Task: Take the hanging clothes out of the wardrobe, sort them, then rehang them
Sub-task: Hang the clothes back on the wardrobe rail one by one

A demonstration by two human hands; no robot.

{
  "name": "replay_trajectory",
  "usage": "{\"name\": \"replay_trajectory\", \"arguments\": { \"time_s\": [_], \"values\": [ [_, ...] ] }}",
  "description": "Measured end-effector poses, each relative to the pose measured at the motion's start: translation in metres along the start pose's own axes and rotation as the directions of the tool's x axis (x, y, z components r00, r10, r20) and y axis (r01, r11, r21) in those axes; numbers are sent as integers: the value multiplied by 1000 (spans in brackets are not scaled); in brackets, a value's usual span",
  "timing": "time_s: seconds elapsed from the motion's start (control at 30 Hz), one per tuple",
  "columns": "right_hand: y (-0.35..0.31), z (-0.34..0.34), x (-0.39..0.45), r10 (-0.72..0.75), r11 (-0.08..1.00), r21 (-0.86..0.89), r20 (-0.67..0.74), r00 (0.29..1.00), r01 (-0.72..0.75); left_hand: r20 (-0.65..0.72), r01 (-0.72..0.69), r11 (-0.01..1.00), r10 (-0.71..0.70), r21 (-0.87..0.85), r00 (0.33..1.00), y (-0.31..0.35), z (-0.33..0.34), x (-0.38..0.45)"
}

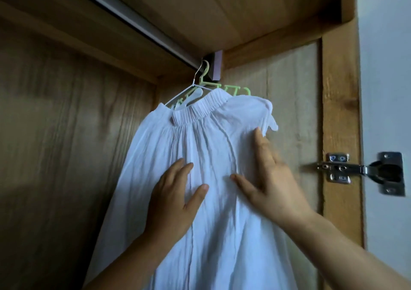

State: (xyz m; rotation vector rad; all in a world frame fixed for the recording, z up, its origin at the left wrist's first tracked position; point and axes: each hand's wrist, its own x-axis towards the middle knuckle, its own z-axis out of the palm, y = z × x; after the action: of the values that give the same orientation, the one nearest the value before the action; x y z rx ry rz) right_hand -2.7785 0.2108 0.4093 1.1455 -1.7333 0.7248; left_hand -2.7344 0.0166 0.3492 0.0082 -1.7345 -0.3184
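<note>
Left hand (175,197) and right hand (270,179) flat, fingers straight and spread, pressing crinkled white elastic-waisted cotton skirt (213,200) hanging on thin white wire hanger (189,89).

Both bare forearms reach up and forward. The left hand (172,198) lies flat with fingers straight. The right hand (270,176) spreads open, palm forward.

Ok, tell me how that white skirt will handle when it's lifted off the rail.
The white skirt looks thin and crinkled, so probably floppy and light. It hangs in loose folds under both flat hands, left and right, so it should swing easily. Its elastic waistband might slide off the hanger.
</note>
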Motion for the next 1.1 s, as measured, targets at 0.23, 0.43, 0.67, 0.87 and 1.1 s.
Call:
{"name": "replay_trajectory", "arguments": {
  "time_s": [0.23, 0.43, 0.67, 0.87, 1.1],
  "values": [
    [-9, 12, -13, 10, 997, -82, 258, 966, 11, 79, 110, 994, -111, 21, 991, -1, -6, -15],
    [-7, -3, -43, -48, 999, 29, 92, 995, 46, 77, 94, 995, -95, 12, 993, 0, -20, -34],
    [-11, -30, -133, 41, 999, -7, -8, 999, -41, 50, 72, 993, -68, -95, 996, 41, -38, -107],
    [-23, -70, -252, 259, 965, 4, 119, 958, -261, 263, 72, 987, -32, -144, 964, 117, -40, -208],
    [-49, -150, -395, 470, 877, -8, 221, 854, -481, 638, 231, 960, -80, -157, 766, 216, -49, -329]
  ]
}}
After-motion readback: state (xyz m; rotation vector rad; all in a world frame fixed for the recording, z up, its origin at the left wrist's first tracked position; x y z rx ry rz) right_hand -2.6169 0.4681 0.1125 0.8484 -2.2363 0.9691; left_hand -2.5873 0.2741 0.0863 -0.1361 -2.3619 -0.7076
